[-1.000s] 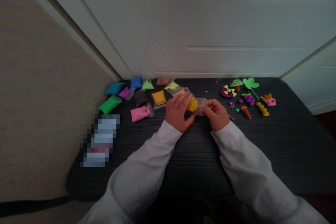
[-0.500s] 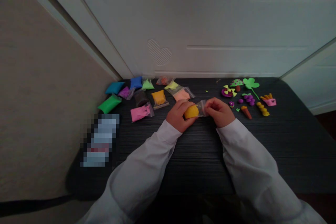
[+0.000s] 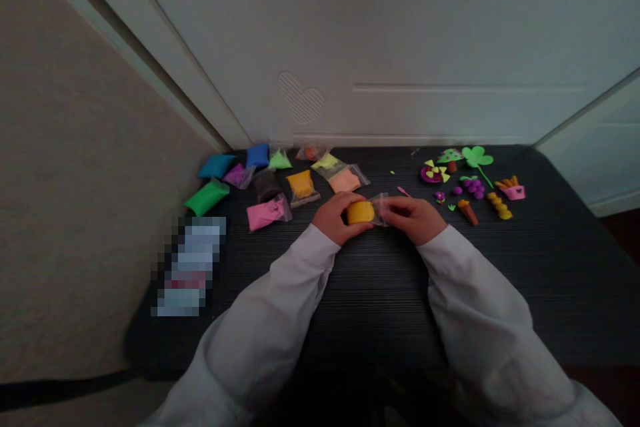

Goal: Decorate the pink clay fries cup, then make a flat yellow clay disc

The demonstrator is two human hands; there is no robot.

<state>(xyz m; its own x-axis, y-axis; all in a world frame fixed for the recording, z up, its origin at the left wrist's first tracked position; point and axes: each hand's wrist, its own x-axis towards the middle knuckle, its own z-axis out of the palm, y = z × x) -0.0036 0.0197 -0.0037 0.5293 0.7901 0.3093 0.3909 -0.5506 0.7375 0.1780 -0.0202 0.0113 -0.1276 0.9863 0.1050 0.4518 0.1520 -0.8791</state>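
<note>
My left hand [image 3: 331,219] grips a lump of yellow clay [image 3: 360,212] that sits in a small clear plastic bag [image 3: 378,208]. My right hand [image 3: 416,218] pinches the open end of that bag from the right. Both hands rest low over the dark table [image 3: 380,293], near its middle. White sleeves cover both arms.
Several bags of coloured clay lie at the back left: green [image 3: 206,196], pink [image 3: 267,213], orange [image 3: 301,185], blue [image 3: 258,155]. Finished clay figures stand at the back right, among them a green clover [image 3: 477,157], purple grapes [image 3: 472,187] and a pink basket [image 3: 513,190]. A white door [image 3: 400,47] rises behind.
The left hand's fingers have curled round the yellow clay, which now shows as a rounded lump. Both hands have drawn slightly closer to me, still holding the bag.
</note>
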